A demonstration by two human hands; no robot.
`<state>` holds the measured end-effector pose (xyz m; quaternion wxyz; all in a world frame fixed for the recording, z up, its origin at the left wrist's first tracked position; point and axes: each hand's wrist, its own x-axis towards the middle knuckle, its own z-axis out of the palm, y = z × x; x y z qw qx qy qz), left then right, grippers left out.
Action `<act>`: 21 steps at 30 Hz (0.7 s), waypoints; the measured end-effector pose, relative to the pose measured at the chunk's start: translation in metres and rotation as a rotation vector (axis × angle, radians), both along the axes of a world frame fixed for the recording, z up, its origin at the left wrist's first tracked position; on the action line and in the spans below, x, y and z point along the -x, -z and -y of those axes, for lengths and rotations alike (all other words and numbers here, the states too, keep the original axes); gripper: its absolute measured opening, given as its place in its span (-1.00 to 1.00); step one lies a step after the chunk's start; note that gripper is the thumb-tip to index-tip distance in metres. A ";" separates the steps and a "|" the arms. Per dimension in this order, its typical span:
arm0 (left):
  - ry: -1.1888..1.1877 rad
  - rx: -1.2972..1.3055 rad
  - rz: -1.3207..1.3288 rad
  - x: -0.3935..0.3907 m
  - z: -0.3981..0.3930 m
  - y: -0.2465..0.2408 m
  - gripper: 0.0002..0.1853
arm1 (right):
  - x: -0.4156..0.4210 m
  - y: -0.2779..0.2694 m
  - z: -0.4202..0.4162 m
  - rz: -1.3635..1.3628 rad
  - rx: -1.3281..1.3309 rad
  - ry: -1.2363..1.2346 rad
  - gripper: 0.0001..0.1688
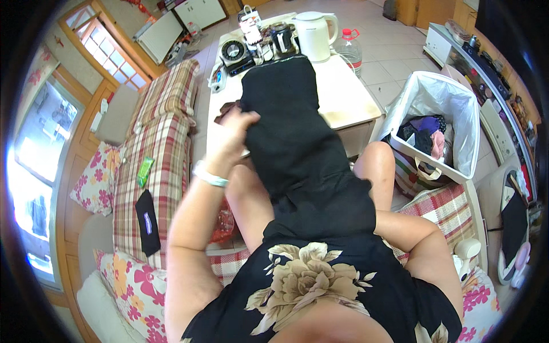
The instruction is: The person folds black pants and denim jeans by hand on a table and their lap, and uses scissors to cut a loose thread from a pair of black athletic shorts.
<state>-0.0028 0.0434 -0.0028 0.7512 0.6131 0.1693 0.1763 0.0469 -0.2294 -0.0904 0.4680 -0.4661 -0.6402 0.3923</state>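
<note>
A long black garment [296,128] stretches from my lap out over the white table. Its far end has a thin light edge and lies close to the items at the table's back. My left hand [231,133], blurred, is at the garment's left edge with the thumb against the black fabric. How firmly it grips is unclear. Just beyond this hand, a bit of dark brown cloth [227,110] shows. My right hand is out of view; the forearm passes behind the near part of the garment at my lap.
On the white table [349,100] stand a white electric kettle [315,36], a dark jar [282,37] and a black device [235,55]. A lined bin [465,115] at right holds clothes. A plaid sofa [148,171] runs along the left, bearing a green packet [146,171] and a black pouch [147,223].
</note>
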 end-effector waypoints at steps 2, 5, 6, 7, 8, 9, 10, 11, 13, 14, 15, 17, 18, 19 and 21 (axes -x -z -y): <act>-0.206 -0.009 -0.197 -0.002 0.026 0.089 -0.35 | -0.002 -0.003 0.002 0.025 0.017 0.010 -0.56; 0.092 0.037 -0.384 0.027 0.029 0.186 -0.47 | -0.008 -0.027 0.007 0.089 0.037 0.038 -0.54; 0.025 0.050 -0.330 0.038 0.026 0.215 -0.50 | -0.011 -0.039 0.006 0.115 0.042 0.048 -0.53; -0.039 0.060 -0.276 0.047 0.027 0.225 -0.53 | -0.016 -0.052 0.005 0.150 0.045 0.067 -0.52; -0.019 -0.065 -0.168 0.060 0.021 0.233 -0.54 | -0.020 -0.063 0.003 0.190 0.052 0.083 -0.51; -0.136 -0.005 -0.273 0.058 0.038 0.201 -0.51 | -0.025 -0.070 0.000 0.240 0.068 0.115 -0.50; -0.058 0.042 -0.225 0.067 0.037 0.181 -0.51 | -0.030 -0.076 -0.006 0.273 0.069 0.125 -0.49; 0.020 0.088 -0.172 0.074 0.034 0.170 -0.51 | -0.030 -0.082 -0.012 0.302 0.079 0.140 -0.48; 0.072 0.041 0.036 0.078 0.039 0.156 -0.57 | -0.037 -0.066 -0.020 0.073 0.024 0.103 -0.41; 0.050 -0.026 0.107 0.076 0.046 0.148 -0.59 | -0.035 -0.068 -0.022 -0.010 -0.001 0.082 -0.38; 0.032 -0.093 0.178 0.072 0.056 0.136 -0.60 | -0.034 -0.071 -0.024 -0.092 -0.028 0.059 -0.36; -0.073 -0.092 0.261 0.067 0.070 0.119 -0.68 | -0.037 -0.071 -0.028 -0.144 -0.048 0.055 -0.37; -0.108 -0.081 0.280 0.065 0.075 0.117 -0.68 | -0.040 -0.068 -0.030 -0.140 -0.044 0.064 -0.37; -0.142 -0.069 0.300 0.063 0.079 0.117 -0.67 | -0.044 -0.064 -0.031 -0.126 -0.034 0.081 -0.37; -0.257 -0.055 0.328 0.056 0.078 0.127 -0.67 | -0.055 -0.055 -0.029 -0.104 -0.013 0.121 -0.38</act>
